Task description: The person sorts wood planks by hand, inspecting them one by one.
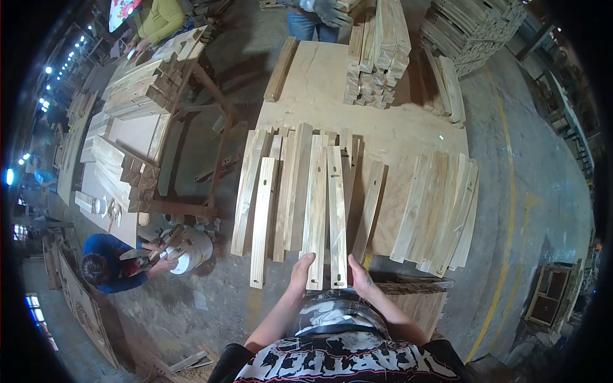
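Note:
My left hand (301,274) is closed at the near end of a pale wooden slat (316,223), with its thumb along the left edge. My right hand (361,278) grips the near end of a second wooden slat (338,223) from its right side. The two slats lie side by side, narrowly apart, with dark holes and slots near their ends. Most fingers of both hands are hidden below the wood. Around them a loose row of slats lies on the plywood table (306,76), including a light slat (263,223) that sticks out past the near edge.
A group of slats (437,210) lies on the table's right, and a tall stack of wooden pieces (380,57) stands farther back. Another worktable with wood stacks (137,89) is to the left. A person in blue (108,262) bends over a white bucket (195,252).

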Motion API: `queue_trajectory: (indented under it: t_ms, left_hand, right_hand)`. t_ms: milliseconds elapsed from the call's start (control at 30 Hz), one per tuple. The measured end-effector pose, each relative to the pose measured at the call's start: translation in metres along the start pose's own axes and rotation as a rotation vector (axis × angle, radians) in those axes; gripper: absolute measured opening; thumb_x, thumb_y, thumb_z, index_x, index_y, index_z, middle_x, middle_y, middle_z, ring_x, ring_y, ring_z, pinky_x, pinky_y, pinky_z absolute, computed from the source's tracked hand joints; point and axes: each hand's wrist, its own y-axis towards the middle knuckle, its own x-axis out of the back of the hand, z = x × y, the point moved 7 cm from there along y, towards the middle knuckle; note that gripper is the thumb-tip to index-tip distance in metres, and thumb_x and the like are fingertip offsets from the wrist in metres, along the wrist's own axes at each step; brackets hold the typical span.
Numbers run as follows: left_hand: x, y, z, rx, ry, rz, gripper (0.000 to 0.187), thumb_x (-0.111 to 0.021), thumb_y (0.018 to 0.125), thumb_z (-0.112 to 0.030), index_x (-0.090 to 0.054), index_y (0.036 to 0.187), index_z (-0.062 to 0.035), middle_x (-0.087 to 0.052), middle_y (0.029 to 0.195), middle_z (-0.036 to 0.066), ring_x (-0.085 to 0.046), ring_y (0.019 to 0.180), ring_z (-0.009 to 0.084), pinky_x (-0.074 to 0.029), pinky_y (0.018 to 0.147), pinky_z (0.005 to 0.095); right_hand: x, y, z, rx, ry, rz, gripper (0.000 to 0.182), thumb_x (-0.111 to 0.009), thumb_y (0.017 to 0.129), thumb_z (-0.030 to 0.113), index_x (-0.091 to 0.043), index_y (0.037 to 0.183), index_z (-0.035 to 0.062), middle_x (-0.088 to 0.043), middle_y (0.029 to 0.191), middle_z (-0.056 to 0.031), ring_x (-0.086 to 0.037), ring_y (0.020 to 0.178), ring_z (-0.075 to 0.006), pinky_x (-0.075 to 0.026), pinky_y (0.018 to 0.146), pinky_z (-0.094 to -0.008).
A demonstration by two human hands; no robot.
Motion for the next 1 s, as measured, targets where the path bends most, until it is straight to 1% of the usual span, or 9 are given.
queue_trajectory:
  t_ms: [100, 200, 300, 400, 500, 633, 833, 867, 1000]
  left_hand:
    - [-0.007, -0.005, -0.007, -0.004, 0.002, 0.010, 0.052, -0.052, 0.102, -0.042, -0.058, 0.130, 0.0015, -0.071, 0.107, 0.016, -0.072, 0.086, 0.0251, -0.060, 0.076, 0.0380]
    - [-0.006, -0.007, -0.010, 0.006, 0.041, 0.041, 0.050, -0.050, 0.104, -0.041, -0.058, 0.130, 0.0006, -0.071, 0.109, 0.017, -0.072, 0.089, 0.0262, -0.060, 0.080, 0.0387]
    - [-0.005, -0.008, -0.014, -0.044, 0.008, 0.049, 0.052, -0.044, 0.107, -0.043, -0.056, 0.134, -0.0003, -0.070, 0.112, 0.017, -0.071, 0.097, 0.0277, -0.058, 0.088, 0.0414]
    - [-0.012, -0.020, -0.021, 0.094, -0.066, 0.073, 0.055, -0.037, 0.109, -0.046, -0.054, 0.137, -0.0013, -0.069, 0.116, 0.016, -0.068, 0.106, 0.0293, -0.054, 0.096, 0.0438]
    - [0.005, -0.006, -0.013, 0.093, -0.051, 0.039, 0.059, -0.033, 0.110, -0.049, -0.055, 0.138, -0.0017, -0.069, 0.117, 0.015, -0.067, 0.109, 0.0299, -0.052, 0.098, 0.0449]
    - [0.012, 0.002, -0.013, 0.072, 0.059, 0.094, 0.059, -0.028, 0.111, -0.049, -0.058, 0.130, -0.0029, -0.071, 0.102, 0.013, -0.069, 0.087, 0.0243, -0.057, 0.081, 0.0381]
    - [0.013, 0.008, -0.013, -0.059, 0.192, 0.014, 0.047, -0.041, 0.109, -0.046, -0.058, 0.122, -0.0038, -0.069, 0.096, 0.011, -0.068, 0.079, 0.0193, -0.056, 0.071, 0.0338]
    - [0.010, 0.007, -0.014, -0.077, 0.204, 0.019, 0.037, -0.052, 0.108, -0.036, -0.056, 0.125, -0.0032, -0.069, 0.097, 0.011, -0.069, 0.080, 0.0192, -0.057, 0.071, 0.0334]
    - [-0.015, -0.006, -0.027, -0.177, 0.089, 0.078, 0.038, -0.062, 0.103, -0.026, -0.051, 0.129, -0.0012, -0.070, 0.097, 0.011, -0.069, 0.080, 0.0196, -0.058, 0.072, 0.0339]
  right_hand:
    - [0.004, 0.006, -0.006, 0.007, 0.000, 0.025, 0.065, -0.041, 0.107, 0.055, -0.056, 0.141, 0.0025, -0.064, 0.135, -0.0085, -0.061, 0.122, -0.0194, -0.046, 0.107, -0.0358]
    - [0.004, 0.005, -0.002, 0.060, -0.066, 0.011, 0.066, -0.039, 0.107, 0.054, -0.047, 0.147, 0.0019, -0.059, 0.142, -0.0126, -0.058, 0.127, -0.0233, -0.045, 0.110, -0.0394]
    - [0.006, 0.013, -0.015, -0.035, 0.028, 0.172, 0.073, -0.037, 0.105, 0.062, -0.048, 0.145, 0.0015, -0.064, 0.131, -0.0161, -0.066, 0.115, -0.0269, -0.054, 0.098, -0.0422]
    - [0.001, 0.004, -0.006, -0.043, 0.025, 0.164, 0.080, -0.035, 0.102, 0.068, -0.048, 0.143, 0.0011, -0.066, 0.124, -0.0189, -0.068, 0.108, -0.0291, -0.059, 0.090, -0.0444]
    - [-0.001, 0.002, -0.002, -0.037, 0.036, 0.155, 0.077, -0.036, 0.102, 0.067, -0.053, 0.136, -0.0004, -0.069, 0.120, -0.0176, -0.069, 0.107, -0.0271, -0.059, 0.088, -0.0402]
    - [-0.004, 0.001, 0.001, -0.030, 0.035, 0.177, 0.076, -0.035, 0.103, 0.066, -0.051, 0.137, -0.0006, -0.069, 0.118, -0.0196, -0.070, 0.105, -0.0275, -0.060, 0.085, -0.0402]
    - [-0.002, 0.003, 0.000, -0.032, -0.023, 0.169, 0.079, -0.035, 0.102, 0.068, -0.048, 0.141, 0.0006, -0.067, 0.121, -0.0194, -0.069, 0.107, -0.0286, -0.060, 0.088, -0.0435]
    - [-0.001, 0.003, 0.000, -0.032, -0.028, 0.158, 0.079, -0.035, 0.102, 0.068, -0.048, 0.141, 0.0005, -0.067, 0.121, -0.0194, -0.069, 0.107, -0.0286, -0.060, 0.088, -0.0432]
    - [0.002, 0.006, -0.006, -0.062, -0.018, 0.120, 0.078, -0.038, 0.102, 0.067, -0.047, 0.143, 0.0010, -0.067, 0.122, -0.0195, -0.069, 0.108, -0.0288, -0.059, 0.087, -0.0432]
